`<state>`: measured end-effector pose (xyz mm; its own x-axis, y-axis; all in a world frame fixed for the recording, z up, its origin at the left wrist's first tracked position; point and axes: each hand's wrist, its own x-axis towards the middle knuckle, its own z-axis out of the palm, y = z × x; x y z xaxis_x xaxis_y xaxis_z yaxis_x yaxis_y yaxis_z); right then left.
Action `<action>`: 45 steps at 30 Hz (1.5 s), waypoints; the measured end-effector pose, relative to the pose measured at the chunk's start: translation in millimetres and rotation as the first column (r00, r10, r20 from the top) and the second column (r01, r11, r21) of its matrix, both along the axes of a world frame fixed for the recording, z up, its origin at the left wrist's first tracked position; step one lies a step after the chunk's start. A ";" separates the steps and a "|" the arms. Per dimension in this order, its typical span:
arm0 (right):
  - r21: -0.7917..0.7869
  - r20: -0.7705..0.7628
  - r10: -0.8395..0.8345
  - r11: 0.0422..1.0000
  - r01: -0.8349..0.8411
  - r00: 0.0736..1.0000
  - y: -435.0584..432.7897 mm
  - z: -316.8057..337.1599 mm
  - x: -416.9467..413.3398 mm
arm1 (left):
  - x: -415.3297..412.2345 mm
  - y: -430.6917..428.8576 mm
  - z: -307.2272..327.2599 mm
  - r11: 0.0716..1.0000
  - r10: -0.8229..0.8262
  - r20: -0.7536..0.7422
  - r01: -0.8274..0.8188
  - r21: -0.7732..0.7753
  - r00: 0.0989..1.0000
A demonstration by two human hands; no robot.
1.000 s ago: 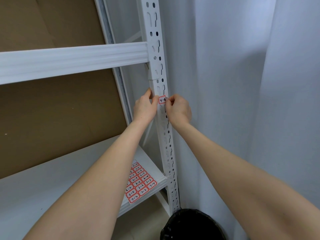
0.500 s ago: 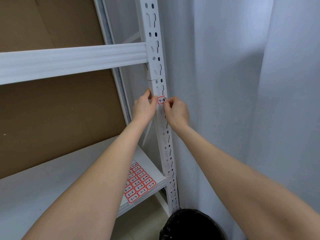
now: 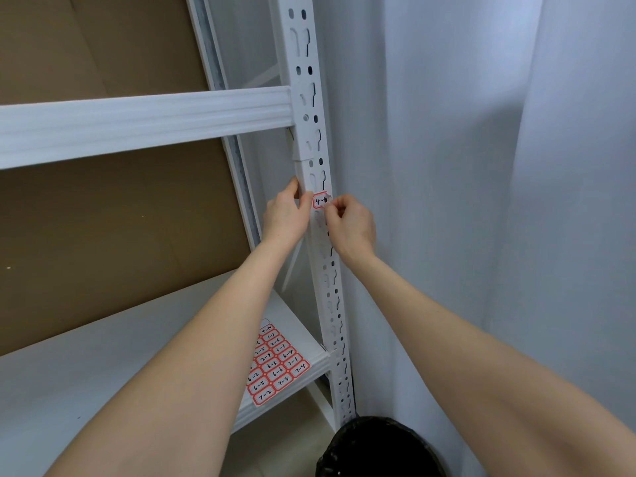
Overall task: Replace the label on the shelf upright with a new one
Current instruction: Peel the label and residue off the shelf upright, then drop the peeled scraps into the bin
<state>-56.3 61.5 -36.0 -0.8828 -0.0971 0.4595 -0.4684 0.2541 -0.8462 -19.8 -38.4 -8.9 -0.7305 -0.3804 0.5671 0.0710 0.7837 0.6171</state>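
A small red-bordered label [image 3: 320,200] with handwritten digits sits on the white slotted shelf upright [image 3: 308,98], below the upper beam. My right hand [image 3: 351,225] pinches the label's right edge, which looks slightly lifted from the metal. My left hand [image 3: 285,215] grips the upright's left edge beside the label, thumb against the front. A sheet of red-bordered numbered labels [image 3: 277,366] lies on the lower shelf board [image 3: 103,373] near its right end, partly hidden by my left forearm.
A white horizontal beam [image 3: 144,122] crosses at upper left. Brown cardboard [image 3: 103,228] backs the shelf. A white curtain [image 3: 481,201] hangs right of the upright. A black bin with a bag [image 3: 375,449] stands on the floor at the upright's foot.
Both hands stay at the label. The right hand's fingertips have worked at the label's right edge, which now looks a little raised. The camera shifted slightly.
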 end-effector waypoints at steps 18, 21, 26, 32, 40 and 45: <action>-0.274 0.094 0.056 0.961 -0.028 0.994 15.7 1.7 -5.9 | 3.5 5.6 -14.8 0.992 0.003 -0.034 0.001 0.123 0.999; -0.273 0.127 0.070 0.962 -0.033 0.989 16.7 2.1 -6.5 | 9.1 9.8 -22.0 0.986 0.124 -0.099 -0.111 0.128 0.987; -0.256 0.151 0.098 0.965 -0.057 0.984 21.2 3.2 -3.5 | 16.1 26.6 -19.2 0.990 0.141 -0.184 -0.133 0.052 0.973; -0.200 0.147 0.174 0.969 -0.143 0.974 31.7 -5.9 2.1 | 12.5 38.7 -25.2 0.990 0.022 -0.104 -0.007 0.144 0.994; -0.208 0.178 0.283 0.947 -0.245 0.942 46.8 -22.1 7.7 | 14.6 46.1 -35.3 0.952 -0.067 0.026 0.057 0.300 0.997; -0.152 0.241 0.255 0.963 -0.223 0.937 55.1 -38.0 9.1 | 13.9 47.6 -50.5 0.955 -0.085 0.144 0.039 0.294 0.986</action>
<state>-47.2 116.6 -74.0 -0.9295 -0.2774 0.2429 -0.2666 0.0503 -0.9625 -5.9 9.2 -59.5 -0.8273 -0.4625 0.3189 0.0005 0.5670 0.8237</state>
